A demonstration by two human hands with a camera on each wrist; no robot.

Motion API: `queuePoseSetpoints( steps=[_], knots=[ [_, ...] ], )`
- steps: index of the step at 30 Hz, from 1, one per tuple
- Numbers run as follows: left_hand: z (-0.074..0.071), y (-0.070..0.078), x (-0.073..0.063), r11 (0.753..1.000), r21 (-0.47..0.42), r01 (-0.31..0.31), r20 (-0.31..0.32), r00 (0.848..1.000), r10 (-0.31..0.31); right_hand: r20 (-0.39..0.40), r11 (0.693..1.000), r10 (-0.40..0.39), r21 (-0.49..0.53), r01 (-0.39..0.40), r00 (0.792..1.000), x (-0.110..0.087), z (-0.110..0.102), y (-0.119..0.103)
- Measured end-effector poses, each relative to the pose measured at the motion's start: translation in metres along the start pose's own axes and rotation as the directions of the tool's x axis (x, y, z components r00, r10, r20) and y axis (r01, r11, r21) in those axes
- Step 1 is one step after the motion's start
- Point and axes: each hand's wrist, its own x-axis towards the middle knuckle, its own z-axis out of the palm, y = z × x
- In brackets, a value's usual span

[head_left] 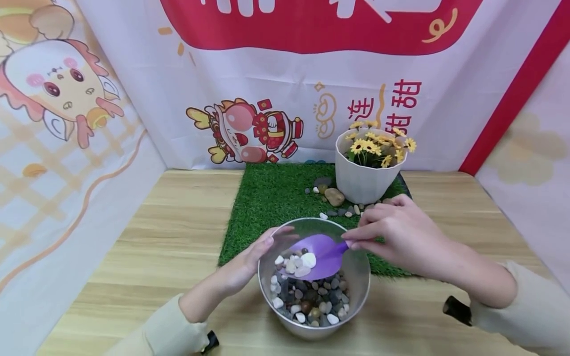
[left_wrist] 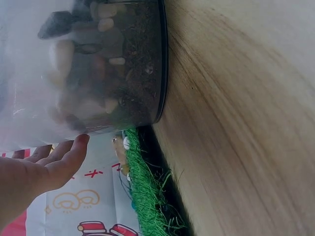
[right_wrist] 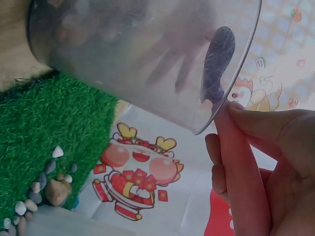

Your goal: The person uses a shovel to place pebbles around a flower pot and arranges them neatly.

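A clear bucket (head_left: 307,333) stands on the table with grey, white and brown pebbles (head_left: 313,302) inside; dark soil-like matter shows at its bottom in the left wrist view. My right hand (head_left: 396,228) grips the handle of a small purple trowel (head_left: 331,263), whose blade lies inside the bucket's mouth, above the pebbles. Mostly white stones (head_left: 296,263) sit on the blade. Against the bucket's left outer side rests my left hand (head_left: 247,259), fingers extended along the wall (left_wrist: 44,172). Through the clear wall, the right wrist view shows those fingers dimly.
Behind the bucket lies a green turf mat (head_left: 267,202). On it stands a white pot (head_left: 367,180) of yellow flowers (head_left: 371,147), with loose pebbles and a larger tan stone (head_left: 334,197) around its base. Printed cloth (head_left: 169,109) encloses the wooden table (head_left: 147,247) at back and sides.
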Motion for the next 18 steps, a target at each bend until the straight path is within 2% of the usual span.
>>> queuePoseSetpoints(
  steps=[9,14,18],
  knots=[
    [-0.002,-0.001,0.003,1.000,-0.021,-0.021,0.025,0.999,0.021,-0.003,0.998,0.055,0.010,-0.055,0.998,-0.008,-0.001,0.009],
    [-0.002,-0.001,0.000,0.999,0.041,0.018,-0.015,1.000,-0.018,-0.035,0.998,0.055,0.007,-0.055,0.998,-0.012,-0.003,0.013],
    [-0.002,-0.001,-0.001,0.998,0.057,0.031,-0.031,0.999,-0.029,-0.056,0.998,0.058,-0.015,-0.059,0.997,-0.014,-0.006,0.019]
  ],
)
